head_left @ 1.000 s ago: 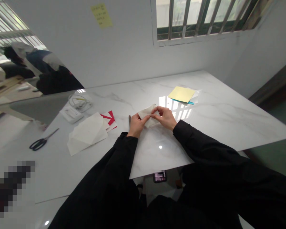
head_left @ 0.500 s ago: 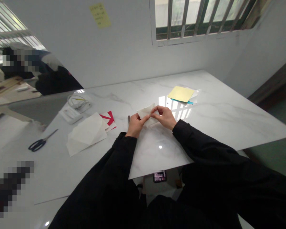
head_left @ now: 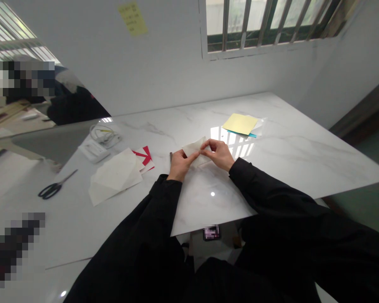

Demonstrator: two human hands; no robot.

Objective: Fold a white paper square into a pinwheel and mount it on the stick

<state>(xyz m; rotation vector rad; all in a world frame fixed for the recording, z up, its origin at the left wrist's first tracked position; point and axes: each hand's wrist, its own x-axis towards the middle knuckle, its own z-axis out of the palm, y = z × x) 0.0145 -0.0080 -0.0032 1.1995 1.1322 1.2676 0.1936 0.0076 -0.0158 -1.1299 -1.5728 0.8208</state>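
A small sheet of off-white paper (head_left: 193, 147) is between my two hands, over the white marbled table (head_left: 287, 151). My left hand (head_left: 180, 164) pinches its near left part, thumb pointing right. From the other side my right hand (head_left: 219, 154) grips the paper with thumb and forefinger, and the two sets of fingertips nearly meet at its middle. Part of the paper is hidden by the fingers, so any fold there is hard to make out. Just behind my left hand a small dark stick-like thing (head_left: 171, 157) shows in part.
Left of my hands lie cream paper sheets (head_left: 115, 179) beside red paper pieces (head_left: 147, 156). Dark-handled scissors (head_left: 52, 190) and a white box with a cable (head_left: 94, 150) are farther left. Yellow paper (head_left: 240, 123) tops a small stack at the back right. A person (head_left: 72, 99) is at far left.
Hardly anything differs. Both hands keep their pinch on the paper in the same spot, and the view has shifted very slightly.
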